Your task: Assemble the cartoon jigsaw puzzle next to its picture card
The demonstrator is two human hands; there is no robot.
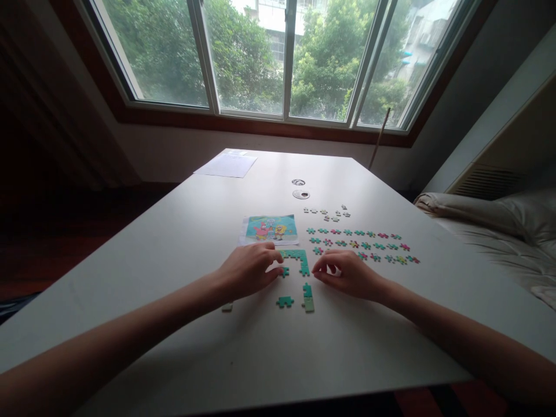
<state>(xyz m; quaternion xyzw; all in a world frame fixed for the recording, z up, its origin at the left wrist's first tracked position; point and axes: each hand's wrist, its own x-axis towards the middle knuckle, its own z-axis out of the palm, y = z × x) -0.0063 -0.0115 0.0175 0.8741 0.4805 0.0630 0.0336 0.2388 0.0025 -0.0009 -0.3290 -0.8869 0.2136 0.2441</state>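
Observation:
Green jigsaw pieces are joined into a corner-shaped puzzle frame (304, 260) on the white table. My left hand (254, 266) reaches in from its left, with curled thumb and fingers closed at a loose green puzzle piece (285, 271) inside the corner. Just right of the joined edge, my right hand (343, 272) rests with thumb and index fingertips together; whatever they hold, if anything, is hidden. Nearer me lie a single green piece (285, 302) and a joined green and pale pair (308, 298). A pale piece (226, 307) sits below my left wrist.
A cartoon picture sheet (271, 229) lies beyond my left hand. Rows of loose puzzle pieces (356, 245) spread to the right, with pale pieces (324, 212) farther back. Two round discs (300, 194) and a paper sheet (228, 165) lie toward the window.

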